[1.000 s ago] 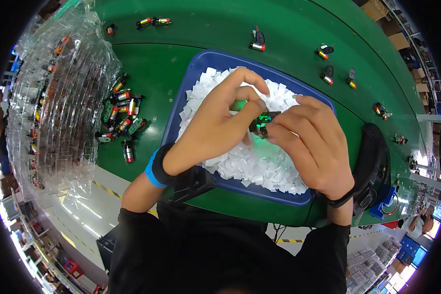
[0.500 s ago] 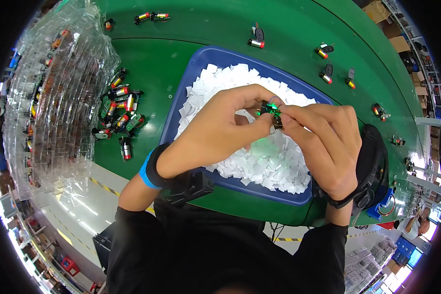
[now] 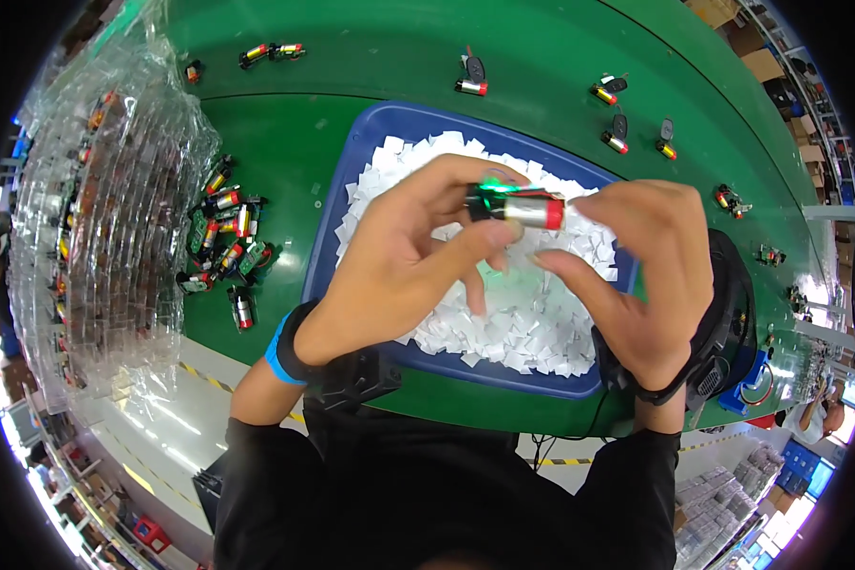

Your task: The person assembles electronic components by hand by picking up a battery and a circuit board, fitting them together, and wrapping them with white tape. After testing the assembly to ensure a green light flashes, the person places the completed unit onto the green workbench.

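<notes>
My left hand (image 3: 380, 256) pinches a small cylindrical battery (image 3: 532, 211), silver with a red end, above the tray. A little circuit board with a glowing green light (image 3: 496, 187) is joined to it, partly covered by my fingers. Just right of the red end is my right hand (image 3: 660, 275), its thumb and fingers apart with nothing between them. Beneath both hands, a blue tray (image 3: 427, 116) holds a heap of small white paper-like squares (image 3: 541, 332).
Several battery-and-board pieces (image 3: 226, 228) lie heaped left of the tray, beside stacked clear plastic trays (image 3: 95, 237). More such pieces (image 3: 616, 142) are scattered along the far side of the green table (image 3: 370, 57). A black bag-like object (image 3: 731, 294) sits at the right.
My right hand has let go of the lit piece and moved slightly right, its fingers spreading. In my left hand the piece has turned, so the battery's silver side and red end now show.
</notes>
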{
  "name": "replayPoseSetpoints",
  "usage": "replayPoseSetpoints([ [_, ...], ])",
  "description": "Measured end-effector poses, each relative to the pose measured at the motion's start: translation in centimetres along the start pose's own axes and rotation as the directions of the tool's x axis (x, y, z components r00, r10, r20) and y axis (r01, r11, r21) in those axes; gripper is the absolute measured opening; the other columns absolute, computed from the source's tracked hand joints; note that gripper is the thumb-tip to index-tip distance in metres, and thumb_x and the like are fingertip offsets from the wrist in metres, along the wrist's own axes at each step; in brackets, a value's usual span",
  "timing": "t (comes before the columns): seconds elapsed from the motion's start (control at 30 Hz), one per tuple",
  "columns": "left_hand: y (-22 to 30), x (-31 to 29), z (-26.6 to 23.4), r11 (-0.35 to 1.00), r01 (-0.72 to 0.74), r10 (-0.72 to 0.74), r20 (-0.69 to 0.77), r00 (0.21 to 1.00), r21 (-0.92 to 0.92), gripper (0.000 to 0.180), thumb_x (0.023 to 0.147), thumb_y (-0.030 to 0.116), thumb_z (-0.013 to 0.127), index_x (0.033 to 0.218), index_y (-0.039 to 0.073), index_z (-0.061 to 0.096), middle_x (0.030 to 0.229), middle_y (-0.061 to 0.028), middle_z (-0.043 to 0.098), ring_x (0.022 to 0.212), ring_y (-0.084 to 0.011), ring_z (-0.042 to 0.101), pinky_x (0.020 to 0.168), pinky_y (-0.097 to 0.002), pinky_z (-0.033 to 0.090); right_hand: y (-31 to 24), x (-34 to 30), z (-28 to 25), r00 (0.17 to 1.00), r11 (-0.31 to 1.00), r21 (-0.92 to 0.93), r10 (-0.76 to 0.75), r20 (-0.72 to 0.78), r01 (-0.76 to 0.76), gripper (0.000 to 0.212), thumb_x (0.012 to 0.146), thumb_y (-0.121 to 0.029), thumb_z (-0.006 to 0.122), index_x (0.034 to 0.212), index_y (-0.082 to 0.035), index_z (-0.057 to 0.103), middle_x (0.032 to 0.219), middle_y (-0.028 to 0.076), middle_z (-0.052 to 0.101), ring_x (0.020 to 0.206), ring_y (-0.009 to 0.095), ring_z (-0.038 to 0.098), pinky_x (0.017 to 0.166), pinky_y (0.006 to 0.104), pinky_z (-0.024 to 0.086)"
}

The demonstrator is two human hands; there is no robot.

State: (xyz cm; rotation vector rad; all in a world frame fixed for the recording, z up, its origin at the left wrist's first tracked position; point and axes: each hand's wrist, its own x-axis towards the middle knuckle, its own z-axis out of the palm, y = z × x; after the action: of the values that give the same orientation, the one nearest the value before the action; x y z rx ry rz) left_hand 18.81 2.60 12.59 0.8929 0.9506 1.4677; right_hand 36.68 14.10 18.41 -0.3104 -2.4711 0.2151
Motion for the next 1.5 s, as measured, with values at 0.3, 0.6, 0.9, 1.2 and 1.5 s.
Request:
replayPoseSetpoints([
  [0.3,-1.5,-0.3,0.4,0.958,-0.259,0.272,-0.1,0.957,0.123,0.038,0.093,-0.003,0.068,0.13,-0.005,0.058,0.13,-0.0206,0.064,0.104,-0.0224,0.07,0.069,-0.0297,0.065,-0.2,-1.1,0.7,0.954,0.861,0.41,0.269,0.134,-0.301,0.024,0.082,-0.003,0.082,0.102,0.002,0.07,0.086,0.01,0.071,0.072,0.014,0.066,0.059,0.0231,0.05],
  [0.6,-1.8,-0.5,1.0,0.702,-0.394,0.538,-0.08,0.839,0.594,0.039,0.083,-0.002,0.079,0.12,-0.003,0.07,0.12,-0.0173,0.073,0.093,-0.0201,0.074,0.069,-0.0266,0.062,-0.2,-1.1,1.1,0.875,0.624,0.622,0.418,0.245,-0.473,0.017,0.089,-0.003,0.077,0.102,0.006,0.069,0.089,0.008,0.072,0.069,0.012,0.068,0.059,0.023,0.052],
  [0.9,-1.4,-0.4,0.6,0.437,-0.474,0.656,0.09,0.749,0.764,0.041,0.078,-0.004,0.081,0.118,-0.002,0.071,0.118,-0.0155,0.074,0.084,-0.0223,0.072,0.062,-0.0263,0.057,-0.3,-1.1,0.9,0.823,0.438,0.708,0.417,0.386,-0.554,0.018,0.095,-0.004,0.071,0.108,0.008,0.07,0.086,0.01,0.071,0.068,0.014,0.068,0.061,0.0258,0.053],
  [1.2,-1.4,-0.5,0.8,0.518,-0.471,0.632,0.053,0.774,0.714,0.038,0.08,-0.008,0.077,0.117,-0.002,0.069,0.11,-0.0149,0.074,0.084,-0.0204,0.072,0.06,-0.0262,0.057,-0.3,-1.3,0.9,0.769,0.293,0.731,0.424,0.478,-0.616,0.016,0.097,-0.004,0.068,0.108,0.008,0.07,0.084,0.011,0.071,0.071,0.015,0.069,0.063,0.0268,0.055],
  [1.5,1.0,-0.6,0.3,0.99,-0.123,0.133,-0.176,0.975,0.063,0.025,0.094,0.005,0.071,0.115,-0.005,0.065,0.106,-0.013,0.073,0.081,-0.0142,0.069,0.055,-0.0262,0.057,0.4,-1.3,1.3,0.975,0.851,0.476,0.177,0.134,-0.22,0.014,0.087,-0.004,0.078,0.098,0.003,0.071,0.084,0.01,0.073,0.069,0.015,0.07,0.061,0.0254,0.055],
])
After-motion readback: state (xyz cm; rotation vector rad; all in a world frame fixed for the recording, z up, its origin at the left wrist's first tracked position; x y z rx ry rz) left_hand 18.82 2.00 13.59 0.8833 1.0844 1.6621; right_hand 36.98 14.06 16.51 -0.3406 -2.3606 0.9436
